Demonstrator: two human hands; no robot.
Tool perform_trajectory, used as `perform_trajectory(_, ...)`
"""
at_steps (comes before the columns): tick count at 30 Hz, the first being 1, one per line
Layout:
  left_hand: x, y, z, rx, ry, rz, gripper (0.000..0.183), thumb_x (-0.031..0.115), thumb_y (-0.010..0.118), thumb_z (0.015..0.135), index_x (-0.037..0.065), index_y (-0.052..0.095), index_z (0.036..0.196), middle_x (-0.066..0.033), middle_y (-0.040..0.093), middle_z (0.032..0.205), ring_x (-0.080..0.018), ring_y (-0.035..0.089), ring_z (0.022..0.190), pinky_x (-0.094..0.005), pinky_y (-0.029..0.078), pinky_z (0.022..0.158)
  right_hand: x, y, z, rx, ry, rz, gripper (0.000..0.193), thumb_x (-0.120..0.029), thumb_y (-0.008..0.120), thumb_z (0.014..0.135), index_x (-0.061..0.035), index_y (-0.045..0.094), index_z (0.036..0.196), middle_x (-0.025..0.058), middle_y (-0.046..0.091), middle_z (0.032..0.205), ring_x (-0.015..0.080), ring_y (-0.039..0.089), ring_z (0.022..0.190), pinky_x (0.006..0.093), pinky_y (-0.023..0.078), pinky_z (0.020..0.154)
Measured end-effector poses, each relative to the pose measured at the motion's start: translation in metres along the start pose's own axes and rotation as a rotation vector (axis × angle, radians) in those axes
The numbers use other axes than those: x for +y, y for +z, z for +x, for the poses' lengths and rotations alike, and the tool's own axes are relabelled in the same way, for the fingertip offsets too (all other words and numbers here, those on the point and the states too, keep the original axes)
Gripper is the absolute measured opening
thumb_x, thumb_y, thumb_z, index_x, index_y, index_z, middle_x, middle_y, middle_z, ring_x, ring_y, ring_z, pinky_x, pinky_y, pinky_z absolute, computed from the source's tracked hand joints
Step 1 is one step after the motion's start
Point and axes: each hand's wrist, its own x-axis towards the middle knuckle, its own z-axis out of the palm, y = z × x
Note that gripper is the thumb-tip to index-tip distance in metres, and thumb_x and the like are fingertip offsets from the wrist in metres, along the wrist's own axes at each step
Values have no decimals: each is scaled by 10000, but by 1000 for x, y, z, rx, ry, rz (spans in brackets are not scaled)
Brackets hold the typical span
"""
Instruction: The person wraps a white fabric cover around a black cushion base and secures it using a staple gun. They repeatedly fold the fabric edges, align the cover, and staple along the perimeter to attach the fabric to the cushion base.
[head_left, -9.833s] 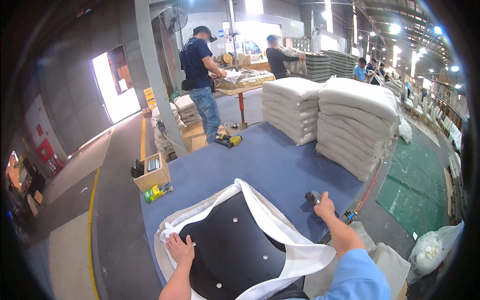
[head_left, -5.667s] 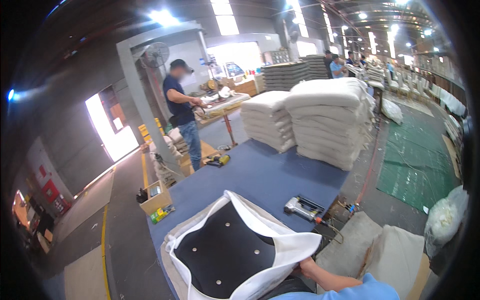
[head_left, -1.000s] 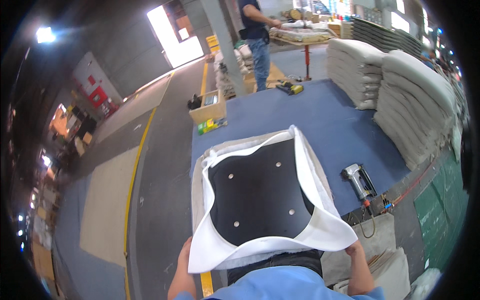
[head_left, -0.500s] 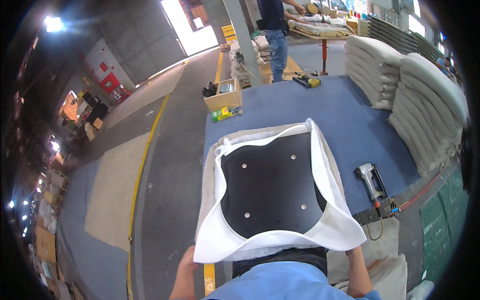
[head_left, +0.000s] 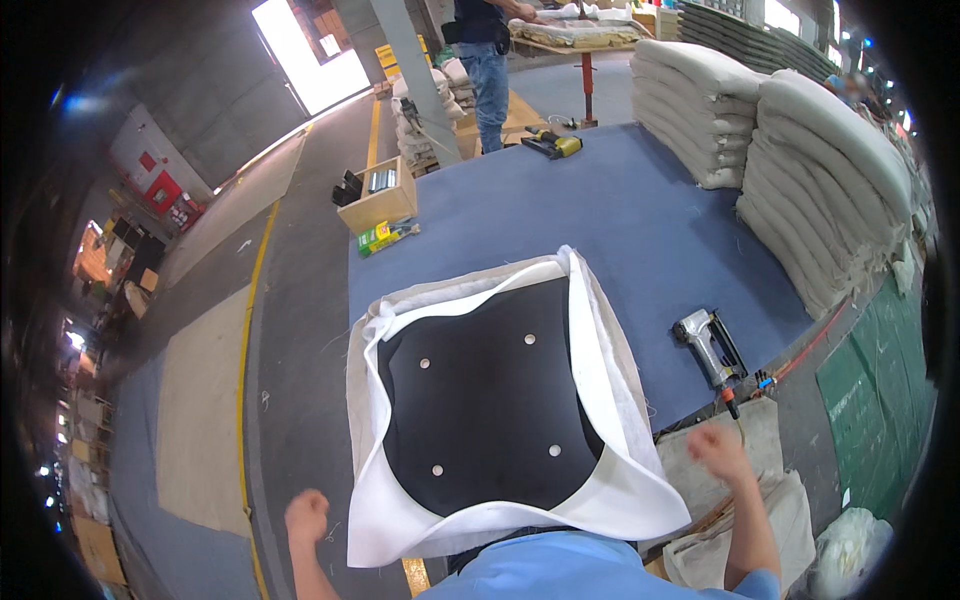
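Note:
A black seat board with round holes lies face up before me. White foam padding wraps up around its edges, and beige fabric shows outside the foam. To the left of this seat my left hand is raised with fingers curled and nothing visible in them. My right hand, a little blurred, is curled too and apart from the seat. It is close below a silver staple gun, whose orange hose fitting points toward it. I see nothing in that hand.
The blue-covered table bears tall stacks of beige cushions at right. A second, yellow-black staple gun lies at its far edge. A wooden box and a green-yellow packet stand far left. Another person works beyond.
Both hands have left the seat's near corners and moved outward, the right one up toward the silver staple gun. My view has shifted, so the table things appear further left.

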Motion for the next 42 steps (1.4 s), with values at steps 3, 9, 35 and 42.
perform_trajectory(3, 121, -19, 58, 216, 237, -391, 352, 182, 709, 1005, 49, 699, 1330, -126, 783, 1126, -243, 748, 1027, -385, 572, 912, -86, -1, 57, 163, -301, 272, 215, -152, 670, 1015, 4, 760, 1133, 66, 774, 939, 125, 718, 888, 288, 559, 793)
perform_trajectory(9, 425, 30, 142, -312, 810, -537, 465, 269, 744, 994, 35, 649, 1385, -164, 753, 1205, -256, 731, 1101, -376, 554, 986, -215, 95, 207, 363, -386, 219, 546, -209, 754, 965, 68, 586, 1404, 258, 676, 1348, 363, 673, 1237, 441, 526, 1060)
perform_trajectory(35, 573, 142, 211, -6, 1377, -192, 225, 35, 699, 889, 60, 772, 1101, -141, 701, 1010, -374, 646, 999, -485, 533, 919, -229, 147, 293, 840, -441, 271, 155, -48, 677, 963, -26, 726, 1108, 151, 716, 1077, 349, 694, 997, 440, 535, 888)
perform_trajectory(42, 585, 153, 217, -121, 1225, -161, 192, 78, 672, 927, 57, 790, 1077, -167, 698, 949, -401, 634, 956, -499, 523, 898, -223, 144, 295, 743, -306, 397, 211, -104, 682, 1001, -5, 746, 1176, 166, 764, 1110, 312, 740, 1015, 385, 550, 916)
